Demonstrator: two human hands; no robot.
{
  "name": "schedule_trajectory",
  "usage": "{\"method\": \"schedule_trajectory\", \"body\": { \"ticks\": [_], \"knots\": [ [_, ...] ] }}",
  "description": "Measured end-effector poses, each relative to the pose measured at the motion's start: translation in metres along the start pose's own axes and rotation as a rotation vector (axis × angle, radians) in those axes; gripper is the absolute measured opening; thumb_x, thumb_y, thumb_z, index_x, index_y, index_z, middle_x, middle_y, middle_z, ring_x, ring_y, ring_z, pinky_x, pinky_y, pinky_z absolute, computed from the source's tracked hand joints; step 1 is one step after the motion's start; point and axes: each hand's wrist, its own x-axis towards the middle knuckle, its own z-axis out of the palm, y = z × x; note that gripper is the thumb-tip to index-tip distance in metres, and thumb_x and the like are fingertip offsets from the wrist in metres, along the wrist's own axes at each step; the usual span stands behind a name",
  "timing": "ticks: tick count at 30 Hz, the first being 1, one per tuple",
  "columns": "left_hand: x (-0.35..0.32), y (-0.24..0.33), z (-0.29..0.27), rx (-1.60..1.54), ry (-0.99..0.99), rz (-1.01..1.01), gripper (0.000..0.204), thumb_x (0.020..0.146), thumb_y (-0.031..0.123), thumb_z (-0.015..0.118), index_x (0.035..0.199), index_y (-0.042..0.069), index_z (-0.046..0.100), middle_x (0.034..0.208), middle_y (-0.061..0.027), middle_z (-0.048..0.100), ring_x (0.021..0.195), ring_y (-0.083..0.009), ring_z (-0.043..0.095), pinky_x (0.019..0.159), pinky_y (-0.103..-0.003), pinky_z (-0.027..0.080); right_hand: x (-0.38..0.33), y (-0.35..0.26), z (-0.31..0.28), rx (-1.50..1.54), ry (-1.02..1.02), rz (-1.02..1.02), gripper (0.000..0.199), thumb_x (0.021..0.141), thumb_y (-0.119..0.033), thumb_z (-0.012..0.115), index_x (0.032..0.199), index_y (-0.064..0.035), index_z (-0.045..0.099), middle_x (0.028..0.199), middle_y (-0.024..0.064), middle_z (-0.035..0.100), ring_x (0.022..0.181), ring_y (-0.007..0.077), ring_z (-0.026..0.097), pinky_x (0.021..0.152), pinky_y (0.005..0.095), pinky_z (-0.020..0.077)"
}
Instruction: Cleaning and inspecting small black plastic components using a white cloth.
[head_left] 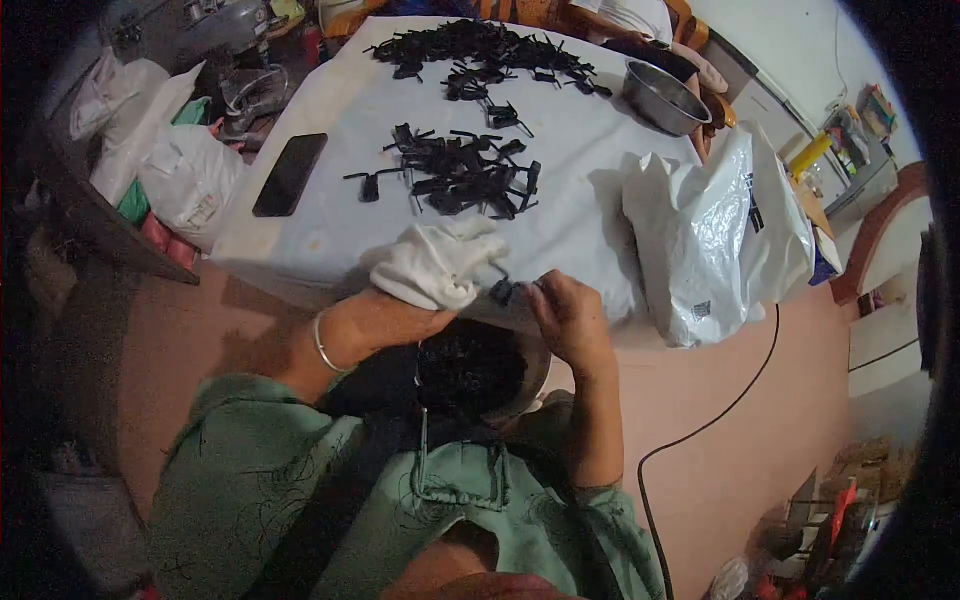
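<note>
A crumpled white cloth [440, 262] is bunched in my left hand [385, 325], whose fingers are mostly hidden under it. Close to the cloth's right side, my right hand [568, 312] pinches a small black plastic part [503, 291] with a thin bent arm. Both hands are over the table's near edge. Beyond them on the white tablecloth lies a small heap of similar black parts [465, 180]. A larger heap [480, 55] spreads across the far end. Below my hands, at my lap, a round container [538, 372] has dark contents I cannot make out.
A dark phone [292, 175] lies at the table's left. On the right stand a metal bowl [665, 97] and a large white plastic bag [690, 230]. Stuffed white sacks [190, 185] sit to the left. A black cable [700, 425] crosses the floor. Another person [640, 20] is at the far right.
</note>
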Motion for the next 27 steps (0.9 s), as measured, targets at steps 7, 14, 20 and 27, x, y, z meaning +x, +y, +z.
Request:
{"method": "schedule_trajectory", "body": {
  "ticks": [7,14,20,27],
  "knots": [
    [-0.018,0.009,-0.001,-0.399,-0.497,0.078,0.028,0.062,-0.002,0.062,0.089,0.002,0.059,0.084,-0.0142,0.059,0.078,-0.0308,0.057,0.067,-0.033,0.046,-0.007,-0.010,0.007,0.464,-0.347,-0.007,0.014,0.082,-0.014,0.056,0.079,-0.0003,0.054,0.062,0.0102,0.054,0.059,0.0197,0.052,0.055,0.0322,0.0411],
    [-0.018,0.018,-0.004,-0.855,-0.464,-0.293,0.025,0.079,0.011,0.062,0.102,0.003,0.054,0.088,-0.0022,0.056,0.080,-0.0091,0.051,0.070,-0.026,0.043,-0.019,-0.016,0.033,0.875,-0.191,0.245,0.015,0.084,-0.013,0.053,0.082,0.0014,0.055,0.065,-0.0003,0.052,0.064,0.0062,0.044,0.058,0.0231,0.0404],
    [-0.035,-0.011,0.046,-0.457,0.172,-0.422,0.018,0.082,0.012,0.057,0.096,0.002,0.052,0.074,-0.0044,0.056,0.066,-0.0149,0.054,0.059,-0.028,0.045,-0.017,-0.045,0.023,0.480,0.059,-0.048,0.021,0.074,-0.010,0.065,0.089,-0.0028,0.054,0.064,0.0027,0.049,0.053,0.0114,0.045,0.049,0.0232,0.0359],
    [-0.035,0.011,0.036,-0.670,-0.141,-0.641,0.023,0.084,0.005,0.049,0.106,-0.002,0.048,0.086,-0.0031,0.055,0.077,-0.0119,0.054,0.068,-0.023,0.046,-0.014,-0.035,0.035,0.236,0.233,0.071,0.015,0.081,-0.015,0.060,0.078,-0.0025,0.052,0.064,0.0096,0.053,0.053,0.0203,0.050,0.052,0.0289,0.0406]
  ]
}}
